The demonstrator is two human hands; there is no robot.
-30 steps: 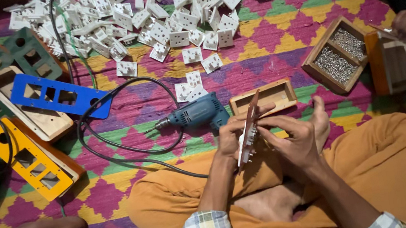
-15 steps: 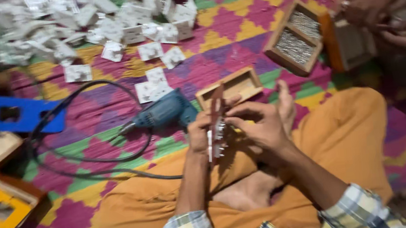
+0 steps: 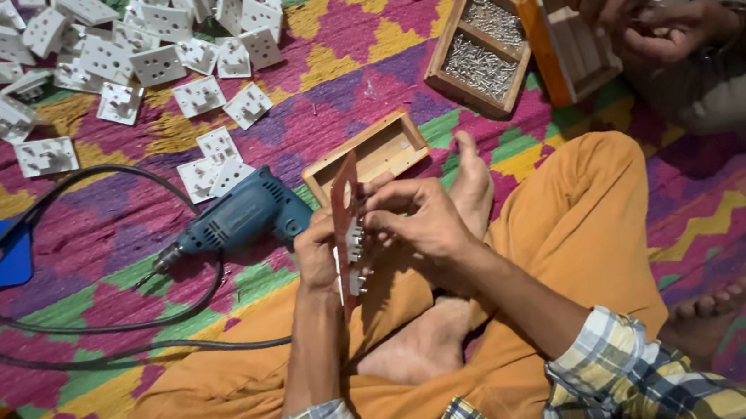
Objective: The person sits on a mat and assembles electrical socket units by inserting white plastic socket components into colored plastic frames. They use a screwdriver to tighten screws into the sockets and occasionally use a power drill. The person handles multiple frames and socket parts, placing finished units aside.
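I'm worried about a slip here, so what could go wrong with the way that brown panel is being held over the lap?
The left hand holds the brown panel on edge while the right hand works at the white fittings on it; the panel could tip or slip. The blue drill lies close by with its cord looped across the mat, so a knee could snag it.

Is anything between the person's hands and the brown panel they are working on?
Nothing visible. The left hand grips the brown panel by its near edge, and the right hand has its fingers directly on the white sockets fitted in it. The blue drill and the wooden box lie apart on the mat.
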